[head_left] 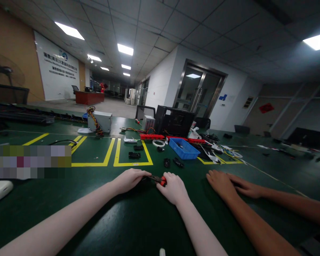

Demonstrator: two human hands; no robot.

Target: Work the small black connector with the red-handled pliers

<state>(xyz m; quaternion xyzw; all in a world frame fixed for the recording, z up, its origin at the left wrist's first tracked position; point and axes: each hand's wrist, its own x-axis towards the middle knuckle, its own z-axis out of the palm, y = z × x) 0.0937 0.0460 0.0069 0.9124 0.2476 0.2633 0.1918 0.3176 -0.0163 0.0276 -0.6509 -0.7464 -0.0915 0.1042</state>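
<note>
My right hand (173,186) is closed around the red handles of a pair of pliers (156,178), low over the green table (109,220). The jaws point left, toward my left hand (130,178). That hand has its fingers pressed together at the jaw end, beside something small and dark that I cannot make out. Just beyond the pliers lie two small black coiled cables, one (166,163) left of the other (178,163). Farther left are black parts, one (134,155) nearer than the other (138,147), inside a yellow tape outline (133,164).
A co-worker's hands (224,183) rest on the table at my right. Beyond stand a blue bin (185,151), a black computer case (173,122), a power supply (102,122) with wires, and red strips (152,137). Loose cables (216,149) lie right of the bin; a white object (0,191) is at left.
</note>
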